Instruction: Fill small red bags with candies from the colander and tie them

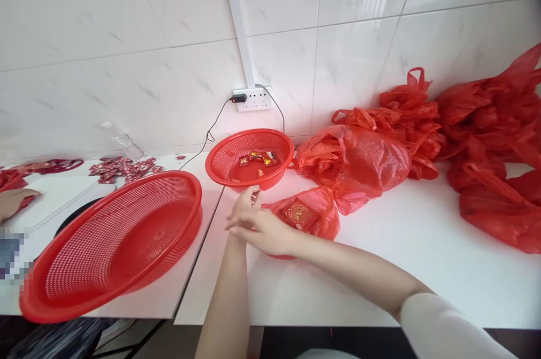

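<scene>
In the head view, my left hand (245, 204) is near the front rim of a small red plastic basket (213, 170). Its fingers look curled together around a small pale-and-red bit that I cannot make out. My right hand (268, 229) crosses over my left wrist, fingers stretched to the left and apart, with no object visible in them. Just behind the right hand lies an open red plastic bag (327, 209), with a red packet with gold print (298, 213) inside. Several wrapped candies (264, 159) lie in the small basket.
A large red basket (156, 235) stands on the left. Red plastic bags (367, 156) pile up at the right. Small red packets (122, 170) and a clear bottle (127, 142) lie at the back left. Another person's hand (17, 201) shows far left. A power strip (253, 101) hangs on the wall.
</scene>
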`<state>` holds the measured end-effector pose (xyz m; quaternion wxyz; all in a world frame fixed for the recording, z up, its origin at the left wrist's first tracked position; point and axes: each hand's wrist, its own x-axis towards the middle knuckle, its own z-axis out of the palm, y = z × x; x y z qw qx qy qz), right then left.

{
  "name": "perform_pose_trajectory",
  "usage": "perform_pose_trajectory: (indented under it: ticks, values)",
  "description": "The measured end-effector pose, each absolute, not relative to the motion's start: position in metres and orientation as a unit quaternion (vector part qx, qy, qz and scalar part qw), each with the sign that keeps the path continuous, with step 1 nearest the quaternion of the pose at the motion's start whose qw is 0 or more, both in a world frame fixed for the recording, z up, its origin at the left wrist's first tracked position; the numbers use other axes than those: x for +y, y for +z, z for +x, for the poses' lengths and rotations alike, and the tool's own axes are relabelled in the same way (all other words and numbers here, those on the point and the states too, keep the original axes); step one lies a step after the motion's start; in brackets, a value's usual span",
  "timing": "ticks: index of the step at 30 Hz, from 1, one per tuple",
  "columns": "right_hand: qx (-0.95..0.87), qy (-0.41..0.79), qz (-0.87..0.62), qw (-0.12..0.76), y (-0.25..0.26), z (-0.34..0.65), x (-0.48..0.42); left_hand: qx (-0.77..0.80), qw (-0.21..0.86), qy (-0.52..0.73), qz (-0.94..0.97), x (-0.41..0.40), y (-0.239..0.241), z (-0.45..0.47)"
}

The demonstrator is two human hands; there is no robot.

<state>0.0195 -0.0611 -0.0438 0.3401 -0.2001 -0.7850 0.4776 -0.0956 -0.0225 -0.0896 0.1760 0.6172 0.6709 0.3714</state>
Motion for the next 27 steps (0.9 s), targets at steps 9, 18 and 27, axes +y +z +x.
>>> perform_pose_trajectory:
  ticks: [9, 18, 27]
  values:
    - [-0.823, -0.085, -0.519, 0.213, -0.083, 0.188, -0.061, 0.81, 0.128, 0.098, 0.564, -0.09, -0.077, -0.108]
    - [-0.777, 0.186, -0.556, 0.229, -0.026, 0.241, -0.028, 0.574, 0.387, 0.583, 0.424, -0.082, -0.033, -0.109]
    - [-0.556, 0.501, -0.335, 0.572, 0.054, 0.217, 0.001, 0.372, 0.332, 0.651, 0.572, -0.064, 0.051, -0.073]
